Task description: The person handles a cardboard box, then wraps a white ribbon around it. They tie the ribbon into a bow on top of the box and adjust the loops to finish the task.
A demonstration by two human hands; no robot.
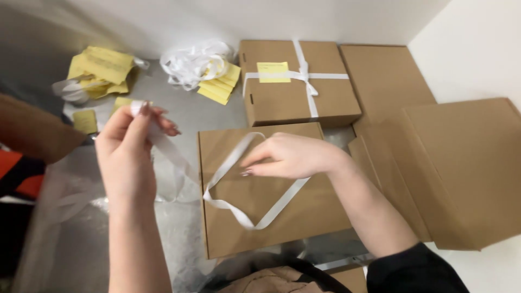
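Observation:
A closed brown cardboard box [239, 228] lies flat in front of me on a silvery surface. A white ribbon [282, 203] loops across its lid. My left hand [127, 149] is raised to the left of the box and pinches one end of the ribbon between fingers and thumb. My right hand [293, 157] hovers over the lid with fingers curled, pinching the ribbon near its upper part. Behind it sits a second brown box [282, 97], tied crosswise with white ribbon and bearing a yellow slip [273, 71].
Flat brown cardboard boxes [461, 168] are stacked at the right by a white wall. A tangle of white ribbon [192, 62] and yellow paper slips [220, 87] lie at the back; more yellow slips [103, 68] lie far left. A brown and orange object [27, 135] borders the left edge.

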